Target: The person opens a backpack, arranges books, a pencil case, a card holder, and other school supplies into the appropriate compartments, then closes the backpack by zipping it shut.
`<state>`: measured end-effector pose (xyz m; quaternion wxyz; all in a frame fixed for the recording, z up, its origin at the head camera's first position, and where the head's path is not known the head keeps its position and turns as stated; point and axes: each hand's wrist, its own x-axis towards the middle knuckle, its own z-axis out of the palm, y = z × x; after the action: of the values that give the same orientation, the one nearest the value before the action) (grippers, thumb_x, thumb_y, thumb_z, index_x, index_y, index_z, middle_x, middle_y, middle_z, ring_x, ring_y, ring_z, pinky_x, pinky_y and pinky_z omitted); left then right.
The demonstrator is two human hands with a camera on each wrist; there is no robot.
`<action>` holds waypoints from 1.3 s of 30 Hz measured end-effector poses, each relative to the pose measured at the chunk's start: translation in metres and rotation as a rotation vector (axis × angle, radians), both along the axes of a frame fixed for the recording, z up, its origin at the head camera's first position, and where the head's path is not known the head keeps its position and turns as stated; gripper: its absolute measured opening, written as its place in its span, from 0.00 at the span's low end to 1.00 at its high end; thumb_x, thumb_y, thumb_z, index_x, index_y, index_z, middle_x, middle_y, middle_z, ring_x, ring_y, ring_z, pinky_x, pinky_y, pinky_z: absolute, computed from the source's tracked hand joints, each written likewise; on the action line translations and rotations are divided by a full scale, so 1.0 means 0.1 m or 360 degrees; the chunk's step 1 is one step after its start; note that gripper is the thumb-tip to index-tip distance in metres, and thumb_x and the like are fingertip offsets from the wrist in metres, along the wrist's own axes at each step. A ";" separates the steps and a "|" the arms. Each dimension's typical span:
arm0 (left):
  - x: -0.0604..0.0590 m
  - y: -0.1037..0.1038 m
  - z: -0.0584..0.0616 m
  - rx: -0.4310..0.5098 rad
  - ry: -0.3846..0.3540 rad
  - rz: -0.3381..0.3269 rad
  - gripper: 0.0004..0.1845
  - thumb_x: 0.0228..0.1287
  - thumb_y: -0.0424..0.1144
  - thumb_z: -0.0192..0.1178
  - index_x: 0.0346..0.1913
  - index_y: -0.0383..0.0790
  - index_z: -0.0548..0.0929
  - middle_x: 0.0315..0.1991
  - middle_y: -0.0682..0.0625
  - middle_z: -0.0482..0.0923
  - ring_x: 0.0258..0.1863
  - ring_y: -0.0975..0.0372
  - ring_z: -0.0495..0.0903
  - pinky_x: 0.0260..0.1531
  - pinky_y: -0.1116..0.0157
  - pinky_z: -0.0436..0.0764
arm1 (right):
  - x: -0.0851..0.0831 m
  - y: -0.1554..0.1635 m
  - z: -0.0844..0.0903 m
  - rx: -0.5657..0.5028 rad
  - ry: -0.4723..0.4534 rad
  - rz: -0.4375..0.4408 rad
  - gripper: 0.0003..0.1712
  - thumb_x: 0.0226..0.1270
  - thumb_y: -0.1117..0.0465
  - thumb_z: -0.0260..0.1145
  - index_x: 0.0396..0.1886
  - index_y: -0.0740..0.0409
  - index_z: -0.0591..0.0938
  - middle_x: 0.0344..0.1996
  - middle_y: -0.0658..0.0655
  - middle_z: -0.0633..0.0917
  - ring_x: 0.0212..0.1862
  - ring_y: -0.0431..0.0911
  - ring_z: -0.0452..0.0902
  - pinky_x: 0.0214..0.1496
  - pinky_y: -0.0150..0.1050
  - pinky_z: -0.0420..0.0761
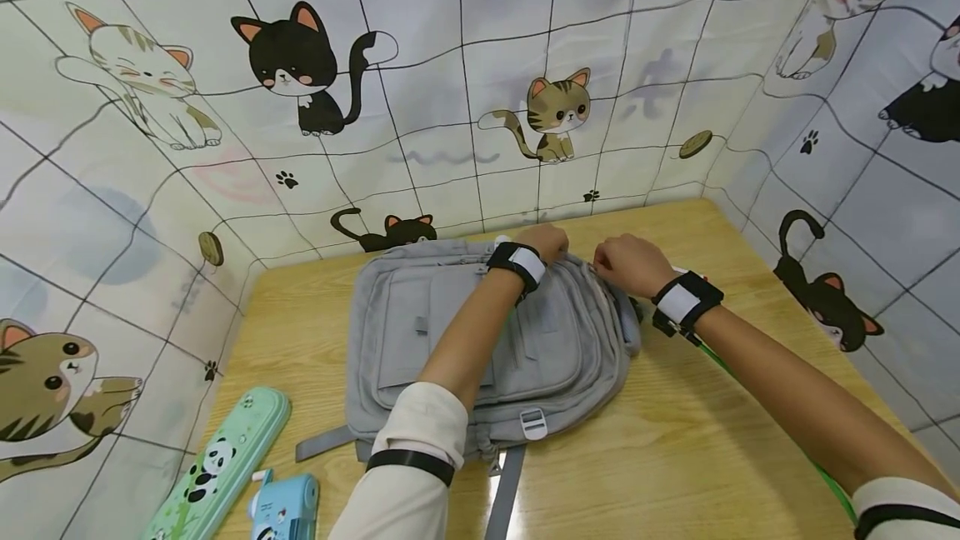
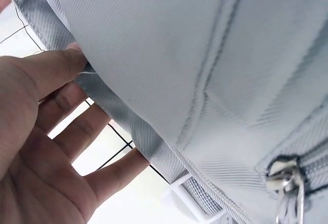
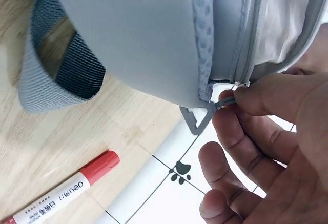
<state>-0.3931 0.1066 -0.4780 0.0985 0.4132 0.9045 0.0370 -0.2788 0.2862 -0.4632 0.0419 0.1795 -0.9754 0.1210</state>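
Head view, bag (image 1: 551, 348) on the surface (image 1: 690, 432), left hand (image 1: 544, 242) at its far edge, right hand (image 1: 634, 265) at its far right corner, left wrist view, thumb and forefinger pinching the bag's edge, right wrist view, thumb and forefinger pinching a tab (image 3: 225, 101), marker (image 3: 66, 194) nearby

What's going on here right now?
Someone is handling a grey backpack lying on a wooden table. The left grip pinches fabric at the bag's far edge; the right grip pinches a small grey tab at a corner, beside an open compartment. A green panda case and blue gadget sit at the near left, and a red-capped marker lies near the right grip.
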 end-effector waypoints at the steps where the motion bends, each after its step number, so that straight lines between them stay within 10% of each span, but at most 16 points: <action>1: 0.00 0.01 -0.01 0.0002 -0.0009 0.0004 0.29 0.82 0.34 0.57 0.16 0.48 0.63 0.17 0.55 0.56 0.18 0.65 0.58 0.23 0.70 0.57 | 0.03 0.00 0.00 0.0020 0.0023 -0.0003 0.07 0.75 0.65 0.67 0.39 0.62 0.89 0.33 0.58 0.88 0.31 0.50 0.82 0.37 0.50 0.83; 16: 0.14 0.10 0.02 -0.0108 0.0025 0.0094 0.28 0.84 0.38 0.55 0.18 0.47 0.66 0.16 0.55 0.55 0.17 0.64 0.56 0.23 0.69 0.60 | 0.33 0.01 -0.05 0.0091 0.0154 -0.0064 0.05 0.70 0.65 0.70 0.34 0.61 0.87 0.31 0.58 0.86 0.32 0.51 0.81 0.34 0.50 0.82; 20: 0.19 0.19 0.06 -0.0175 -0.0041 0.0085 0.12 0.83 0.34 0.54 0.41 0.48 0.85 0.36 0.54 0.80 0.35 0.64 0.78 0.36 0.68 0.75 | 0.36 0.03 -0.02 0.0045 0.0085 -0.0093 0.05 0.71 0.63 0.72 0.36 0.60 0.88 0.31 0.58 0.86 0.29 0.48 0.80 0.30 0.47 0.80; 24: 0.26 0.32 0.12 -0.0135 -0.0271 -0.0088 0.24 0.79 0.29 0.51 0.68 0.53 0.83 0.67 0.54 0.82 0.62 0.62 0.81 0.57 0.66 0.81 | 0.37 0.04 -0.01 0.0031 0.0060 -0.0131 0.05 0.71 0.63 0.72 0.36 0.60 0.88 0.32 0.58 0.86 0.28 0.47 0.80 0.28 0.45 0.79; 39: 0.25 0.32 0.11 -0.0060 -0.0220 -0.0119 0.19 0.78 0.31 0.57 0.58 0.53 0.92 0.61 0.57 0.87 0.58 0.64 0.84 0.59 0.65 0.82 | 0.54 -0.01 -0.04 0.0072 0.0079 -0.0094 0.07 0.70 0.65 0.69 0.30 0.59 0.84 0.25 0.54 0.82 0.24 0.43 0.74 0.25 0.41 0.74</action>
<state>-0.3681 0.1388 -0.4667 0.1699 0.4413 0.8800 0.0447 -0.2244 0.2854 -0.4677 0.0657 0.1547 -0.9814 0.0929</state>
